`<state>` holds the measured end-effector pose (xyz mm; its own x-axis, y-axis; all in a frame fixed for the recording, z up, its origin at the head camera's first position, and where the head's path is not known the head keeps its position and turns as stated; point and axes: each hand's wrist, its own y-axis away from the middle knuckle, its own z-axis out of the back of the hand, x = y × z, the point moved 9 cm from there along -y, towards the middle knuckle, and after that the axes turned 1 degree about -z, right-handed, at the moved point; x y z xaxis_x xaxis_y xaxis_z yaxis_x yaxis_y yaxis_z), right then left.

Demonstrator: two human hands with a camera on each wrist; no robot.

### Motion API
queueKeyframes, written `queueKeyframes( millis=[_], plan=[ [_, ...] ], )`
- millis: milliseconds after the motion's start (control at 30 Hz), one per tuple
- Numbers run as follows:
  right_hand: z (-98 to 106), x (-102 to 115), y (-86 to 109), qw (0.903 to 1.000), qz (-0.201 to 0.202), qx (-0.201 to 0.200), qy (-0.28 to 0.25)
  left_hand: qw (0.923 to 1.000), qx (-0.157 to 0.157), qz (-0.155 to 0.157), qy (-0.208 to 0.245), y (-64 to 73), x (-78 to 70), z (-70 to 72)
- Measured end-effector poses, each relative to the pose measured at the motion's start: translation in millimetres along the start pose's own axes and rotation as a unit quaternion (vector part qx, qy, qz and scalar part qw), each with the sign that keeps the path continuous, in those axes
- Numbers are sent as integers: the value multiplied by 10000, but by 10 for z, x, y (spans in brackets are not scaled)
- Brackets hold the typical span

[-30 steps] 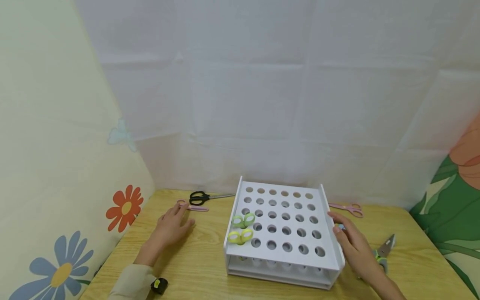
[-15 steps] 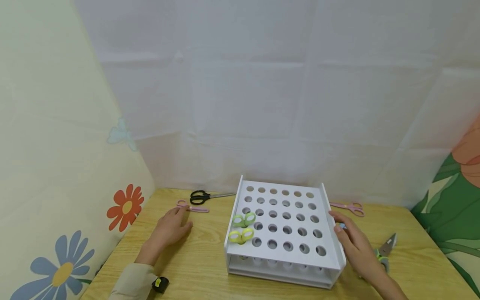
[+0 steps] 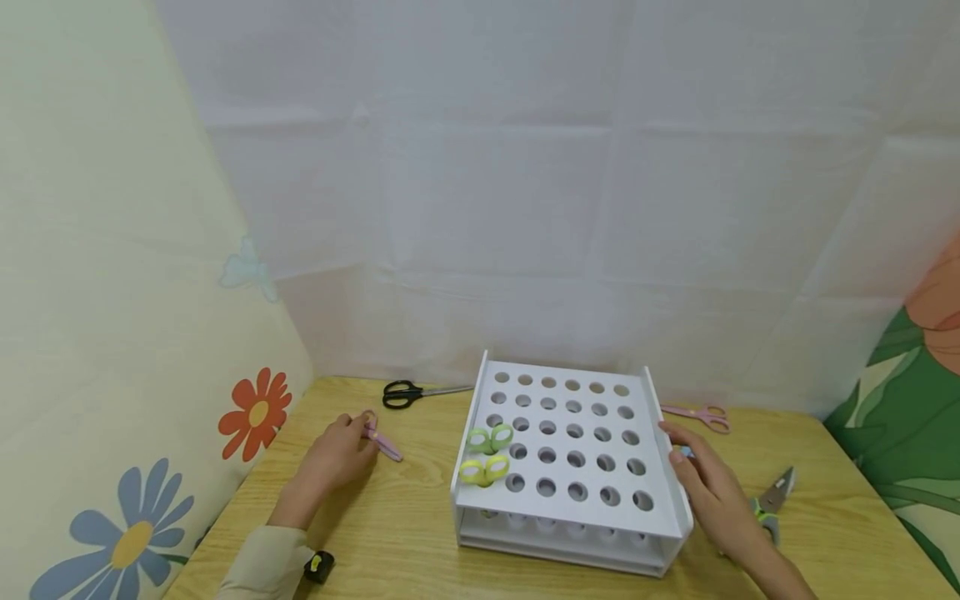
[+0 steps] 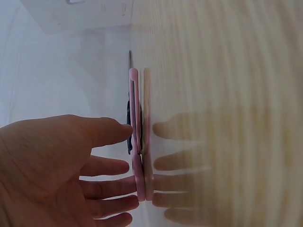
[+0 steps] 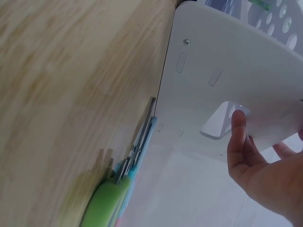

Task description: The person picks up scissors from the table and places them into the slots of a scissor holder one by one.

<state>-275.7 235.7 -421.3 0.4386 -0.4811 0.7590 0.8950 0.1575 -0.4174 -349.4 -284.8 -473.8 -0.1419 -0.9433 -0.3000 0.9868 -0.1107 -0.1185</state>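
A pair of pink scissors point(image 3: 386, 443) lies on the table at the left, pointing down and to the right. My left hand point(image 3: 330, 457) is over its handle loops. In the left wrist view, thumb and extended fingertips touch the pink scissors point(image 4: 134, 94) along their length. A white rack point(image 3: 562, 511) with rows of round holes stands in the middle. Green-handled scissors point(image 3: 490, 437) and yellow-handled scissors point(image 3: 483, 472) stand in its left column. My right hand point(image 3: 716, 496) rests against the rack's right side panel point(image 5: 203, 52), beside its cutout, with fingers mostly straight.
Black scissors point(image 3: 402, 395) lie behind the pink pair, near the back wall. Right of the rack lie another pink pair point(image 3: 708, 417), green-handled shears point(image 3: 770, 507) and light-blue scissors point(image 5: 144, 146), close to the panel. White cloth hangs behind the table.
The left pink scissors have swung round on the table, so their tip now points toward the front right and away from the black pair. The right hand and the rack stay put.
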Motion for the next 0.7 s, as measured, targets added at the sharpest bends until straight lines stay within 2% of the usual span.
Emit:
queueKeyframes(
  millis=[167, 433, 700],
  plan=[
    [3, 2, -7, 10000, 56, 12, -16, 9998, -39, -36, -177, -10, 12, 8],
    [12, 6, -10, 9999, 94, 8, -85, 9999, 59, -105, -15, -4, -4, 48],
    [10, 9, -5, 9998, 97, 32, -178, 9991, -175, -82, -377, -16, -30, 76]
  ],
)
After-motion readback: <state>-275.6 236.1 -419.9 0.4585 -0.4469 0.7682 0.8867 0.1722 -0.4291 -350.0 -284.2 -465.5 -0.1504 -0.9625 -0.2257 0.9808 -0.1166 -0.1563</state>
